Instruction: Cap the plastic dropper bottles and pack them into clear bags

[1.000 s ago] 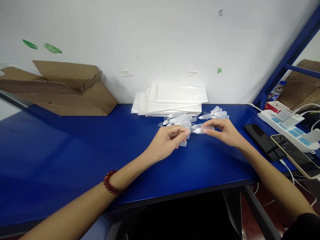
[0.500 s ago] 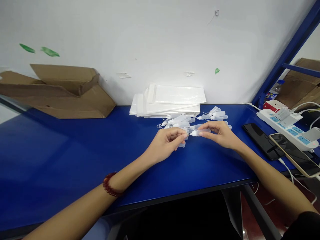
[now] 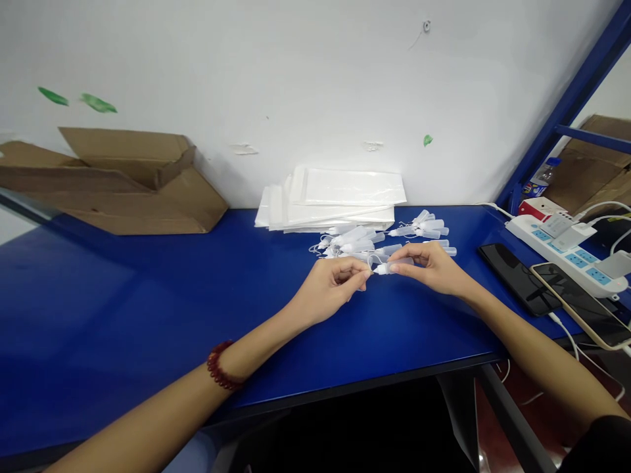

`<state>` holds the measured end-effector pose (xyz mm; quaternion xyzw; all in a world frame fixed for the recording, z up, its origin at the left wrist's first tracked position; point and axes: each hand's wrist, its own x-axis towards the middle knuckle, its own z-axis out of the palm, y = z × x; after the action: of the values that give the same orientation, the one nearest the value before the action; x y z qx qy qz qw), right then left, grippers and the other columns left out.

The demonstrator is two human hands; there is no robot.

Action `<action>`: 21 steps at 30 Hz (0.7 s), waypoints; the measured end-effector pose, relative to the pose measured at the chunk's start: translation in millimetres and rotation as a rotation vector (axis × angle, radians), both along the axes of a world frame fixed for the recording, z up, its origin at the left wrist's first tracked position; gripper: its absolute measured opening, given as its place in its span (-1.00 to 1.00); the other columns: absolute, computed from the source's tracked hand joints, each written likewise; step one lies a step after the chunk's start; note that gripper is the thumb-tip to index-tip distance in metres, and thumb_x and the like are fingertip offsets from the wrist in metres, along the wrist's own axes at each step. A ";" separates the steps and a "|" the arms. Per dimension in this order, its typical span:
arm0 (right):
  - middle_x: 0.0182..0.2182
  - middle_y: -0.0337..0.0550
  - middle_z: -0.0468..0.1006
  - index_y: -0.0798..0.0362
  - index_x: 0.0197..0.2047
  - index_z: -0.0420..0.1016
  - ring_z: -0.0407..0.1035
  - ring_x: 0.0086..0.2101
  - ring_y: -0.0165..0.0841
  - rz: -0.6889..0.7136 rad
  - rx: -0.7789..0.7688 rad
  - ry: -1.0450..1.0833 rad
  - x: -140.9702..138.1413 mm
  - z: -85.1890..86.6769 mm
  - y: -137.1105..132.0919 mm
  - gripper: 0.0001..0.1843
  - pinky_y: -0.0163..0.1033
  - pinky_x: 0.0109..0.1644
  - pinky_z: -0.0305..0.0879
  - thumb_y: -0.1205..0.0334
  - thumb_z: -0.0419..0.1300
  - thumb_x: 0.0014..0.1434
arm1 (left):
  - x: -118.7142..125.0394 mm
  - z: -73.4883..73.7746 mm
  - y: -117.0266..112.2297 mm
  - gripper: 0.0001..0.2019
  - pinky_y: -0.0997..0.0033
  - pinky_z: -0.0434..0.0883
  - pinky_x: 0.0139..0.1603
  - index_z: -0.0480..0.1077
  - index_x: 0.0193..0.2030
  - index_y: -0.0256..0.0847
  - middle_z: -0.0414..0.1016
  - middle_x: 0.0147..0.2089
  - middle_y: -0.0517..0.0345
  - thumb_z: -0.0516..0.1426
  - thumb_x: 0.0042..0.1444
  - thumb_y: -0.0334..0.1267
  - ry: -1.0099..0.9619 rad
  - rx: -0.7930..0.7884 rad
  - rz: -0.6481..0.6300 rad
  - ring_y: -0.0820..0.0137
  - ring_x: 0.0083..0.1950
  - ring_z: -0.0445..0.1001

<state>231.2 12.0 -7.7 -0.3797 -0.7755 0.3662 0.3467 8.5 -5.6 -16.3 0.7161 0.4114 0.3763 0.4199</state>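
My right hand [image 3: 428, 266] pinches a small translucent squeeze bottle [image 3: 401, 263] between thumb and fingers. The bottle lies sideways, its white pointed tip [image 3: 381, 269] aimed left. A thin pale strap [image 3: 373, 258] loops from the tip end over to my left hand [image 3: 340, 282]. Thumb and forefinger of that hand are closed on the strap's end; whatever is on that end is too small and covered to make out. Just behind my hands lies a heap of similar bottles [image 3: 355, 240], with another small cluster of bottles [image 3: 426, 226] to its right.
White flat bags [image 3: 352, 187] are stacked against the wall. An opened cardboard box [image 3: 167, 203] sits at the left on the blue table [image 3: 162, 289]. At the right are two phones [image 3: 517, 276], a white power strip [image 3: 566, 253] and charging cables.
Both hands have come slightly nearer with the bottle, which has lowered a little. The strap's loop shows more clearly between them now. Both hands keep their pinch.
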 end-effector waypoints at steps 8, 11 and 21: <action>-0.33 -0.14 0.60 0.08 -0.26 0.62 0.40 -0.37 -0.38 0.000 -0.067 0.056 -1.4 1.2 -0.9 -0.75 -0.21 -0.27 0.29 0.07 0.29 0.13 | -0.2 1.1 -0.6 -0.78 0.53 0.30 -0.59 0.50 -0.38 -0.30 0.47 -0.53 0.15 0.20 0.10 -0.15 -0.024 -0.015 0.016 0.55 -0.63 0.28; -0.32 -0.14 0.61 0.07 -0.24 0.62 0.43 -0.35 -0.36 0.007 -0.085 0.081 -0.5 2.4 -0.2 -0.73 -0.19 -0.24 0.33 0.04 0.30 0.12 | -0.9 0.9 0.4 -0.77 0.51 0.31 -0.57 0.50 -0.39 -0.29 0.46 -0.54 0.17 0.19 0.12 -0.14 -0.042 -0.003 0.003 0.55 -0.64 0.27; -0.29 -0.13 0.64 0.05 -0.22 0.62 0.45 -0.33 -0.35 0.012 -0.063 0.066 0.1 4.5 -0.3 -0.74 -0.19 -0.23 0.37 0.05 0.28 0.14 | -1.8 1.7 1.8 -0.71 0.48 0.36 -0.53 0.49 -0.45 -0.26 0.44 -0.57 0.20 0.18 0.15 -0.07 -0.091 0.036 0.015 0.54 -0.64 0.28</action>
<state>231.3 11.7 -3.2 -0.3735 -0.7541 0.4048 0.3577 6.8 -3.8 -14.7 0.7025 0.3905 0.4188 0.4226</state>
